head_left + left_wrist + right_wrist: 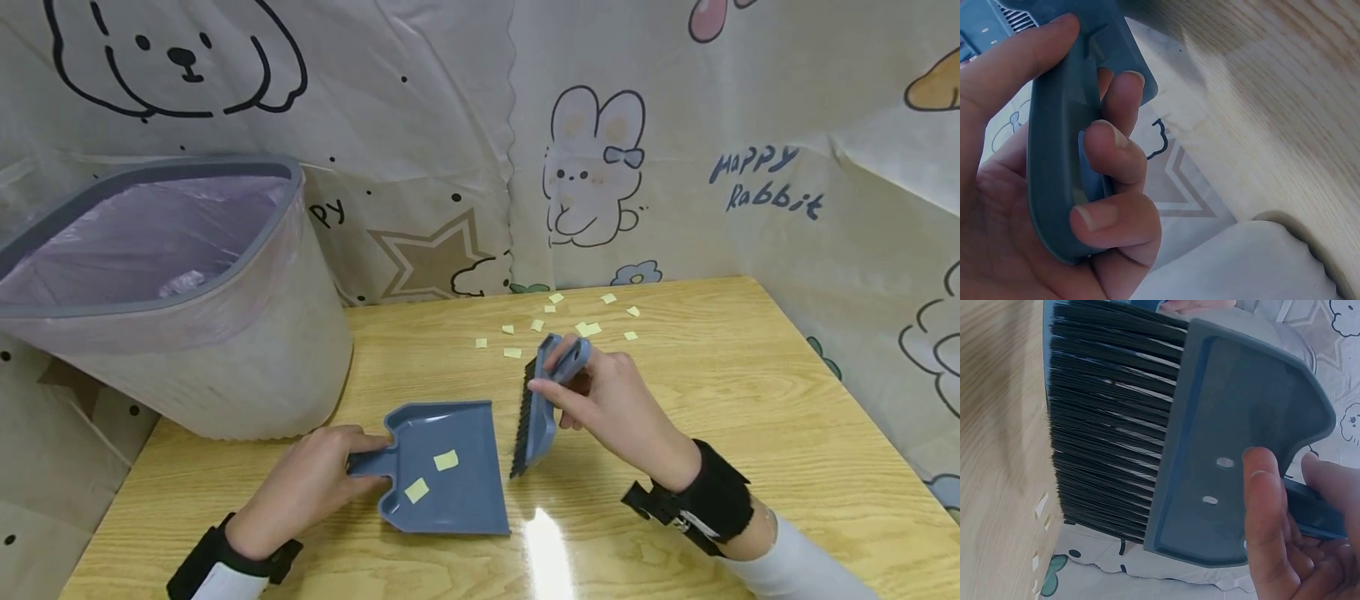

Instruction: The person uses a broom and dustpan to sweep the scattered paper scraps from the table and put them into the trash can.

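A blue-grey dustpan (468,492) lies at the front middle of the table, its straight lip facing right. Two yellow paper scraps (446,460) rest inside it. My left hand (311,479) grips its handle (1060,144), the fingers curled round it in the left wrist view. My right hand (607,400) holds a small blue-grey hand brush (542,417) just right of the lip. Its dark bristles (1110,419) point left toward the dustpan, close over the wood. In the right wrist view, my fingers (1263,506) lie against the brush's back and handle.
Several yellow paper scraps (588,328) lie scattered at the back of the table (712,375). A large light bin (262,358) with a grey rim and purplish liner stands at the left. A printed cloth (435,150) hangs behind the table and along its right side.
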The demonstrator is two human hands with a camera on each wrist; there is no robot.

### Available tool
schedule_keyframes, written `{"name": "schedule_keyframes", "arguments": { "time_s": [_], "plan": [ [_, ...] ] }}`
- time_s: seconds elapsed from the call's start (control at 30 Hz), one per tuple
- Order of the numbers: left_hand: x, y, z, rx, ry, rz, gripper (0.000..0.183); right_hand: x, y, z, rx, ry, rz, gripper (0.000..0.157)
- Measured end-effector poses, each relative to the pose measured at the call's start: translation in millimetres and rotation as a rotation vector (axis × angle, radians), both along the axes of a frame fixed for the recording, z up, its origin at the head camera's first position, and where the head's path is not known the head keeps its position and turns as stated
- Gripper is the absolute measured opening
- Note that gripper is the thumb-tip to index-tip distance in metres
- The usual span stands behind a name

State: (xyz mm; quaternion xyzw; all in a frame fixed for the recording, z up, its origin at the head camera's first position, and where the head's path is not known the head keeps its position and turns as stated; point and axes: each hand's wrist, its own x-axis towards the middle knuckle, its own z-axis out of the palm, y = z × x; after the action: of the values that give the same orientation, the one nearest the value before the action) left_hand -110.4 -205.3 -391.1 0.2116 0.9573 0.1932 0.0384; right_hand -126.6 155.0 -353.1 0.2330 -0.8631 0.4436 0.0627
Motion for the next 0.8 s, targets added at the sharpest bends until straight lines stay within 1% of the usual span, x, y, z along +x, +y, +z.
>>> {"name": "schedule_keyframes", "arguments": {
  "time_s": [0.27, 0.6, 0.7, 0.8],
  "plan": [
    [0.5, 0, -1.5, 0.004, 0.001, 0.007, 0.04, -0.8, 2, 0.3, 0.037, -0.048, 0.019, 0.017],
    [0.6, -2, -3.2, 0.013, -0.006, 0.014, 0.039, -5.7, 5, 1.7, 0.055, -0.059, 0.027, 0.017],
    [-0.1, -1, -3.7, 0.013, 0.0, 0.019, 0.039, -10.6, 10, 4.7, 0.081, -0.033, 0.014, 0.015],
    [0.2, -2, -5.0, 0.017, 0.012, 0.024, 0.039, -22.3, 18, 10.2, 0.13, 0.03, -0.02, 0.015]
  ]
}}
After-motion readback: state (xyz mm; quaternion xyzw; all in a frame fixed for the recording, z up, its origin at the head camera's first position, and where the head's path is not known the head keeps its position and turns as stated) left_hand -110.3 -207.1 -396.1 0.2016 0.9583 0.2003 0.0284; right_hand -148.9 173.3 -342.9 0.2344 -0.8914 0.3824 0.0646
